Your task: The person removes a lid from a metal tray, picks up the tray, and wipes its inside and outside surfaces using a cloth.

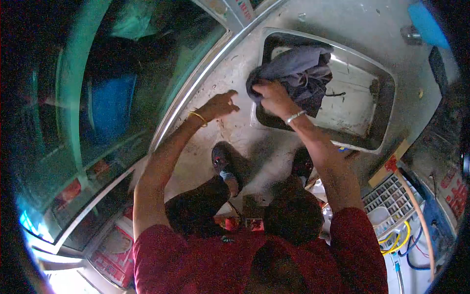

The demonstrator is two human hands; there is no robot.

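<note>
A dark grey cloth (301, 73), bunched and folded, hangs over the left part of a shallow rectangular tray (391, 98) on the floor. My right hand (275, 99) is closed on the cloth's near left edge, above the tray's left rim. My left hand (221, 106) is held out left of the tray, apart from the cloth, its fingers spread and nothing in them. Inside the tray, to the right of the cloth, a thin dark piece (336, 94) lies on the pale, stained bottom. The cloth hides the tray's left side.
A metal-framed glass panel (196, 63) runs along the left. My shoe (226, 159) is on the floor between my arms. At the lower right are a white grid rack (391, 198), a yellow cable (405, 240) and an orange hose (416, 206). Something blue (428, 24) is at upper right.
</note>
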